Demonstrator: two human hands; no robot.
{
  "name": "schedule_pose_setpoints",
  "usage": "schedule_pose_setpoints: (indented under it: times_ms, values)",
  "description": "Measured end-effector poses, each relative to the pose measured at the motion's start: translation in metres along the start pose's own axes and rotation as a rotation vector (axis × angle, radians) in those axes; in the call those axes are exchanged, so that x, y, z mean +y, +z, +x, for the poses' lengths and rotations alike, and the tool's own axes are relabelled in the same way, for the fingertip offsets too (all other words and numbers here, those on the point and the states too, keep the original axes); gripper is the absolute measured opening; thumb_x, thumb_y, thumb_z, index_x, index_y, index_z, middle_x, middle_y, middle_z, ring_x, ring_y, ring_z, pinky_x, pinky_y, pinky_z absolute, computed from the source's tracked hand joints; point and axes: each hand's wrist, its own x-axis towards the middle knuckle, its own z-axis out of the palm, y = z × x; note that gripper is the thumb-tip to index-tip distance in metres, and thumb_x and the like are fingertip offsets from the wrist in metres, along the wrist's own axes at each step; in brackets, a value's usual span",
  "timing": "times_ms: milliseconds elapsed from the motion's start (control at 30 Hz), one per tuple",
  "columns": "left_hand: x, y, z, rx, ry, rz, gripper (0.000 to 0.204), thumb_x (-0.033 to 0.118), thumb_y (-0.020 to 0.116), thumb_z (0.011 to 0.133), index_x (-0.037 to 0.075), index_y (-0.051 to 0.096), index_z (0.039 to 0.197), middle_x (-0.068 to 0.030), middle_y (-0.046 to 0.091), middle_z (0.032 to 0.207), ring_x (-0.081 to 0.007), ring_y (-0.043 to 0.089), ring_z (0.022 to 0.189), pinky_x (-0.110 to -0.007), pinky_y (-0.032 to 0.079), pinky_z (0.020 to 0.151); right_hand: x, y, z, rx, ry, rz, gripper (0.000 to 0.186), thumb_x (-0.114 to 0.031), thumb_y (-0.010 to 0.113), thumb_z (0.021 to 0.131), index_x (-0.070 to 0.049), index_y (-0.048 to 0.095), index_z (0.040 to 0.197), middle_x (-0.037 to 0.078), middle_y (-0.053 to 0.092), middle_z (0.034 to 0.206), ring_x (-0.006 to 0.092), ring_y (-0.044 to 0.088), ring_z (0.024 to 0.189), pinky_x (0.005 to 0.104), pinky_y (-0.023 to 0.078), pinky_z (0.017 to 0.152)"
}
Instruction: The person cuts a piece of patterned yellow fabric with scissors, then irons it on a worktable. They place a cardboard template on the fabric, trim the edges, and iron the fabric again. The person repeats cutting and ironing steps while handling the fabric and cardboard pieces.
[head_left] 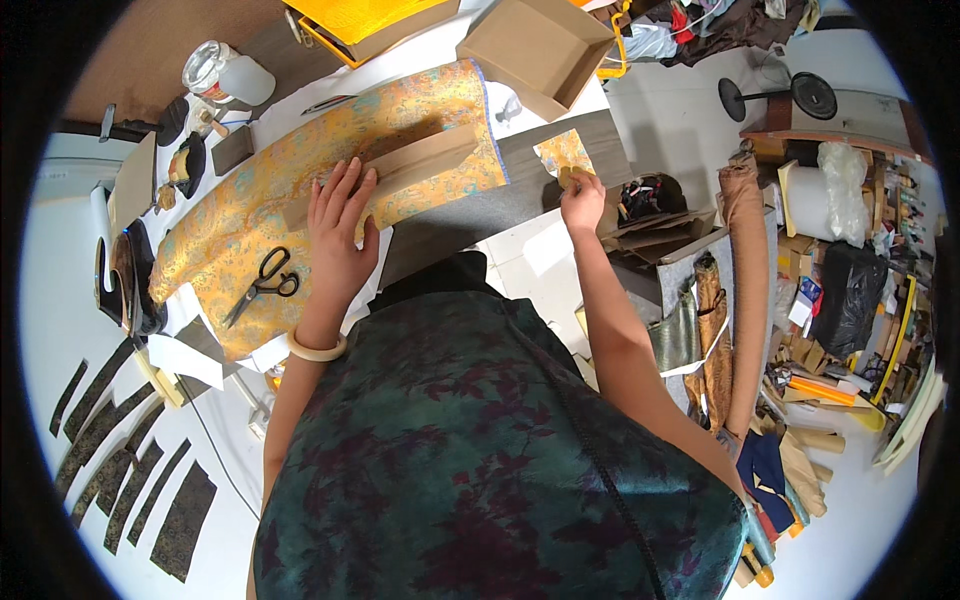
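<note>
Left hand (343, 225) lay palm down, fingers stretched out and thumb set apart, over one end of a brown card strip (430, 160). That strip rested on a wide sheet of yellow floral brocade (400, 100), which spread across the surface (430, 242) and ended in a blue edge on the right. From where I stood, the right hand (582, 203) was pinching the near edge of a small yellow brocade swatch (562, 150) between thumb and fingers, just beyond the sheet's right end; I couldn't tell whether that edge was folded over. Black-handled scissors (257, 288) lay on the brocade near the left wrist, which wore a cream bangle (316, 347). Toward the far side sat an open cardboard box (533, 52), with a yellow box (380, 20) to its left and a white jar (246, 80) farther left again. Over to the right, a long brown fabric roll (745, 300) stood near a black plastic bag (850, 298) among crowded packages. Down at the left, dark patterned fabric pieces (186, 520) were laid out in a row, well apart from the hands.
</note>
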Motion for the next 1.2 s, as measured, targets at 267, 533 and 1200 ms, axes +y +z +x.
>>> schedule_pose_setpoints:
  times_ms: [267, 533, 1200]
  values:
    - [0.005, 0.003, 0.005, 0.018, -0.017, 0.002, 0.063, -0.005, 0.064, 0.083, 0.014, 0.064, 0.143, -0.0097, 0.056, 0.153, -0.0340, 0.046, 0.148, -0.058, 0.029, 0.125, -0.029, 0.003, -0.012, -0.007, -0.045, -0.080, 0.025, -0.006, 0.065, 0.086, -0.008, 0.076, 0.109, 0.012, 0.063, 0.134, 0.0371, 0.057, 0.123, 0.0487, 0.047, 0.106]
    - [0.006, 0.006, 0.006, 0.041, -0.048, -0.002, 0.059, -0.006, 0.064, 0.081, 0.013, 0.068, 0.137, -0.0098, 0.060, 0.150, -0.0349, 0.050, 0.144, -0.058, 0.031, 0.123, -0.064, 0.009, -0.044, -0.020, -0.220, 0.289, 0.022, 0.005, 0.063, 0.080, -0.007, 0.074, 0.096, 0.014, 0.068, 0.113, 0.0381, 0.062, 0.108, 0.0478, 0.050, 0.096]
    - [0.011, 0.012, -0.003, 0.056, -0.103, -0.012, 0.051, -0.004, 0.064, 0.080, 0.007, 0.072, 0.129, -0.0153, 0.063, 0.146, -0.0384, 0.053, 0.142, -0.055, 0.029, 0.123, -0.104, 0.007, -0.068, -0.676, -0.335, 0.564, 0.011, -0.004, 0.065, 0.089, -0.008, 0.073, 0.094, 0.012, 0.070, 0.098, 0.0366, 0.068, 0.097, 0.0465, 0.056, 0.084]
